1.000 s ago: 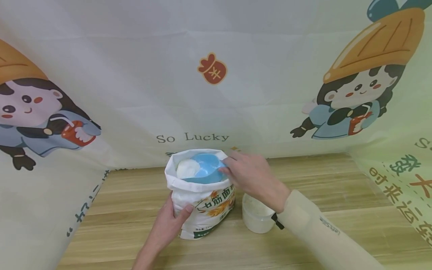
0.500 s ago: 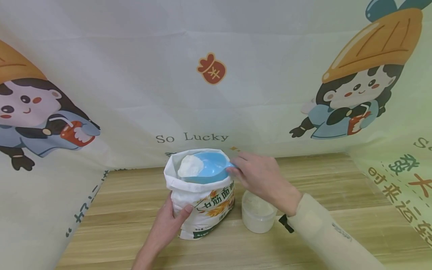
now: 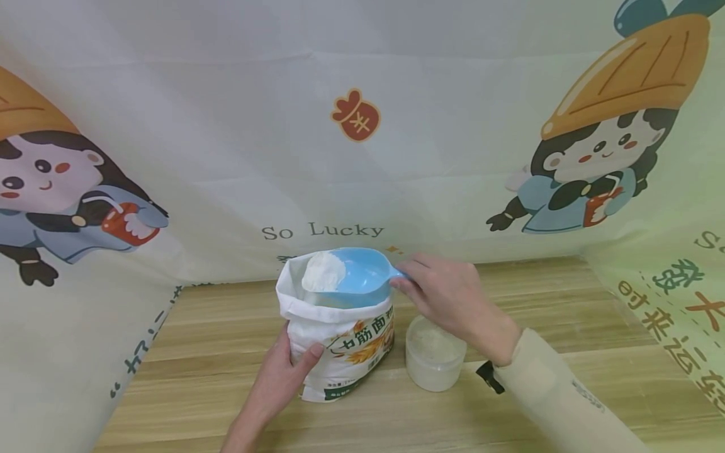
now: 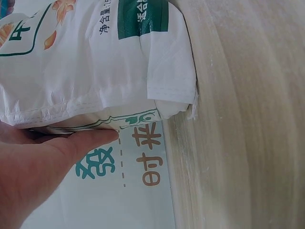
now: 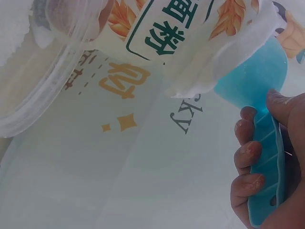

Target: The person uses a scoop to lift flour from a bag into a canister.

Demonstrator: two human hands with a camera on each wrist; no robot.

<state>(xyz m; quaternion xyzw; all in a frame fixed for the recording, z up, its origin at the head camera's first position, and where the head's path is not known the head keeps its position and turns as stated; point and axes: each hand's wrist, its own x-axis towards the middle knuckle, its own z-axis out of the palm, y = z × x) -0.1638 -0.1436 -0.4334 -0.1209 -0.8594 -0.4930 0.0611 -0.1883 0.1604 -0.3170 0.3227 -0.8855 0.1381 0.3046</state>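
Note:
A white flour bag (image 3: 323,327) with a rolled-down rim stands on the wooden table. My left hand (image 3: 280,368) grips its lower left side, thumb on the printed front. At the bag's mouth, a blue scoop (image 3: 367,270) carries a heap of white flour (image 3: 324,272) at its front end. My right hand (image 3: 447,299) holds the scoop's handle. In the right wrist view, fingers curl round the ribbed blue handle (image 5: 264,162) and have white dust on them. Just right of the bag, a clear round tub (image 3: 433,371) with pale powder in it sits below my right wrist.
A pale cloth backdrop (image 3: 255,157) printed with cartoon figures rises behind and on both sides of the wooden table (image 3: 198,377). A black tab (image 3: 489,377) hangs from my right wrist beside the tub.
My right hand has raised the scoop with its flour from inside the bag to rim level, shifting slightly right. More of the tub now shows. My left hand stays on the bag.

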